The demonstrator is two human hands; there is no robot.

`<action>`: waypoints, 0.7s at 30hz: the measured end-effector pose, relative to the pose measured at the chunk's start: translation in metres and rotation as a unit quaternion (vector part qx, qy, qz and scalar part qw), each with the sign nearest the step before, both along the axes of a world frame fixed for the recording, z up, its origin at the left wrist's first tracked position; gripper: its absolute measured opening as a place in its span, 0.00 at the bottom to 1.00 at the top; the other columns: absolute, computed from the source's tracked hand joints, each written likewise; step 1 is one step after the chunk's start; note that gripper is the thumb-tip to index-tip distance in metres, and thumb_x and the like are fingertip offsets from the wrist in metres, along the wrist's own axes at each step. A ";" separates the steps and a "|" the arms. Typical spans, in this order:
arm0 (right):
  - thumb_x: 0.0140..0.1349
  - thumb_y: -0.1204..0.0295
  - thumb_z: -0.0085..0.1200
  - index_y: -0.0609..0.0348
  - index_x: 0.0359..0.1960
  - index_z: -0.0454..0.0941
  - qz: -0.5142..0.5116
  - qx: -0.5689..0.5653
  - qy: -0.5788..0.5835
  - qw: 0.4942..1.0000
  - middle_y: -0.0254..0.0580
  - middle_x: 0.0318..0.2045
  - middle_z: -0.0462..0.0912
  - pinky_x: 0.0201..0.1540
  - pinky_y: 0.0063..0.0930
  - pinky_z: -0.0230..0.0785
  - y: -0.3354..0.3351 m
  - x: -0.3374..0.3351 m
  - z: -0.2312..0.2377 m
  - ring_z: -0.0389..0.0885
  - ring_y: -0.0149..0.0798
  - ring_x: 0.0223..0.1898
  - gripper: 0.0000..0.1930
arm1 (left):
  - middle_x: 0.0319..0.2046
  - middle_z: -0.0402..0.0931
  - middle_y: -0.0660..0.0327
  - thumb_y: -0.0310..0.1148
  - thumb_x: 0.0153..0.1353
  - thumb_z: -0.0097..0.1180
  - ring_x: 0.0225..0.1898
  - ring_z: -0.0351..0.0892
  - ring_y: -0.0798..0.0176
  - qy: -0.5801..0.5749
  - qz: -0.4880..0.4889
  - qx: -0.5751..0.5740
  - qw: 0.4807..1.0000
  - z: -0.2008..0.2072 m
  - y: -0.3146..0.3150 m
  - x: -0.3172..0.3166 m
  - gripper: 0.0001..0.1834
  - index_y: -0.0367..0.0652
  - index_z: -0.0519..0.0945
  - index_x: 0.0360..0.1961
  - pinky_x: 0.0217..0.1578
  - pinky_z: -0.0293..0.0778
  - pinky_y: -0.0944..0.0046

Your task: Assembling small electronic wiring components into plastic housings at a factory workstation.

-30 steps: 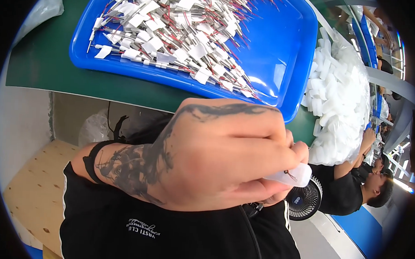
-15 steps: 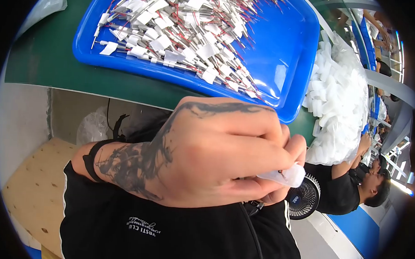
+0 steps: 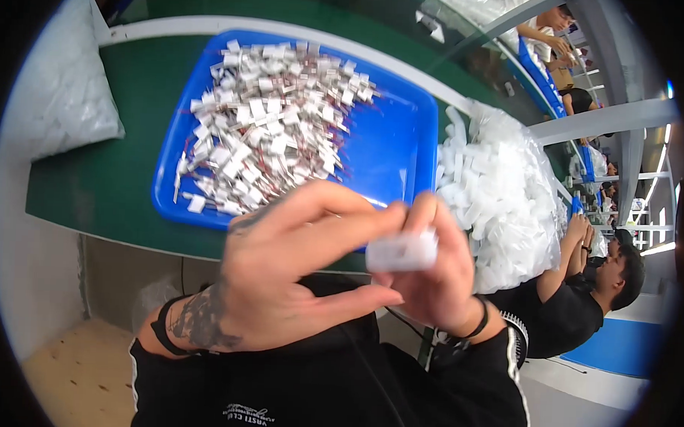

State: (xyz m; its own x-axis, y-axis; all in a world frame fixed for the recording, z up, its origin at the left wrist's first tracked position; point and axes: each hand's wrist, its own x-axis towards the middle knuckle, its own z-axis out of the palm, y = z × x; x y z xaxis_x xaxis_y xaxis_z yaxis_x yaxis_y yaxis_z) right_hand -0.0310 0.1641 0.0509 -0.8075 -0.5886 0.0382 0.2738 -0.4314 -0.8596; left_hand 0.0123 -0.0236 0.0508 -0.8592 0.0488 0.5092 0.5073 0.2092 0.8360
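A short white translucent plastic sleeve [image 3: 402, 252], smeared by motion, is held in front of my chest. My right hand [image 3: 447, 274] is bent around its far side, and its fingers seem closed on it. To its left is my left hand [image 3: 291, 261], tattooed and with a black band at the wrist. The left thumb and forefinger are spread apart, the forefinger tip near the right fingertips; the other left fingers are hidden. Just beyond the hands lies a blue tray [image 3: 393, 151], holding a heap of thin metal parts with white tags and red wires [image 3: 266, 128].
Right of the tray a clear bag [image 3: 508, 197] bulges with white plastic sleeves. Another filled plastic bag [image 3: 67, 91] stands at the left on the green table [image 3: 116, 198]. A co-worker in black [image 3: 580, 305] sits close on the right, beside a small fan [image 3: 515, 332].
My hands have drawn apart; the right hand, mostly hidden before, now shows. The left thumb and forefinger have spread. The view has shifted, showing more of the table.
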 end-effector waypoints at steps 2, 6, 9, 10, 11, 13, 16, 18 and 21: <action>0.63 0.75 0.49 0.62 0.41 0.67 -0.069 0.078 -0.010 0.995 0.39 0.32 0.75 0.37 0.23 0.67 0.003 -0.049 0.006 0.73 0.31 0.30 0.07 | 0.37 0.77 0.53 0.30 0.47 0.72 0.33 0.79 0.62 0.089 -0.034 0.010 0.995 0.010 -0.026 0.002 0.22 0.35 0.81 0.44 0.28 0.76 0.69; 0.64 0.73 0.54 0.65 0.45 0.74 -0.124 0.217 0.033 0.968 0.38 0.33 0.80 0.38 0.22 0.70 0.036 -0.203 0.012 0.77 0.29 0.32 0.11 | 0.35 0.76 0.54 0.32 0.53 0.66 0.31 0.78 0.60 0.186 -0.077 0.018 0.979 0.039 -0.040 0.012 0.17 0.37 0.79 0.42 0.26 0.74 0.68; 0.60 0.71 0.58 0.68 0.48 0.77 -0.092 0.446 0.199 0.868 0.42 0.36 0.83 0.39 0.24 0.73 0.026 -0.251 0.005 0.80 0.31 0.36 0.16 | 0.32 0.76 0.55 0.32 0.55 0.62 0.29 0.77 0.59 0.200 -0.024 -0.031 0.979 0.066 -0.062 0.040 0.11 0.38 0.77 0.37 0.24 0.72 0.68; 0.54 0.66 0.63 0.66 0.43 0.80 -0.058 0.583 0.320 0.745 0.45 0.36 0.84 0.38 0.28 0.74 0.063 -0.263 0.002 0.82 0.37 0.35 0.18 | 0.31 0.76 0.55 0.32 0.56 0.61 0.28 0.76 0.59 0.215 -0.038 -0.029 0.975 0.063 -0.065 0.024 0.10 0.39 0.76 0.35 0.23 0.72 0.68; 0.49 0.62 0.66 0.63 0.38 0.82 -0.017 0.719 0.387 0.577 0.48 0.34 0.84 0.40 0.32 0.74 0.072 -0.272 -0.003 0.83 0.44 0.36 0.19 | 0.30 0.75 0.55 0.32 0.57 0.59 0.27 0.76 0.59 0.217 -0.029 -0.043 0.975 0.069 -0.071 0.028 0.08 0.40 0.76 0.34 0.22 0.71 0.68; 0.46 0.61 0.67 0.62 0.29 0.82 -0.015 0.723 0.493 0.484 0.51 0.30 0.83 0.40 0.37 0.74 0.087 -0.261 -0.014 0.83 0.49 0.34 0.16 | 0.28 0.75 0.56 0.31 0.59 0.56 0.26 0.75 0.59 0.209 0.003 -0.064 0.976 0.078 -0.073 0.047 0.06 0.41 0.74 0.30 0.21 0.70 0.67; 0.51 0.69 0.62 0.62 0.32 0.81 -0.057 0.708 0.413 0.570 0.49 0.30 0.83 0.39 0.34 0.74 0.080 -0.248 0.008 0.84 0.44 0.35 0.10 | 0.27 0.75 0.56 0.31 0.61 0.52 0.25 0.75 0.61 0.216 0.030 -0.044 0.975 0.068 -0.080 0.046 0.06 0.39 0.75 0.33 0.22 0.71 0.67; 0.58 0.73 0.57 0.64 0.34 0.81 -0.104 0.560 0.386 0.725 0.45 0.32 0.84 0.41 0.29 0.74 0.066 -0.217 0.018 0.83 0.38 0.37 0.07 | 0.33 0.77 0.55 0.30 0.65 0.49 0.30 0.78 0.63 0.078 0.022 0.071 0.994 0.026 -0.067 0.012 0.15 0.31 0.76 0.48 0.29 0.77 0.67; 0.61 0.76 0.56 0.67 0.42 0.76 0.049 0.306 0.237 0.921 0.42 0.38 0.82 0.46 0.26 0.72 -0.008 -0.130 0.033 0.81 0.34 0.40 0.09 | 0.54 0.73 0.48 0.37 0.68 0.48 0.49 0.78 0.58 -0.159 -0.084 0.209 0.961 -0.020 -0.043 0.002 0.28 0.33 0.62 0.64 0.43 0.79 0.65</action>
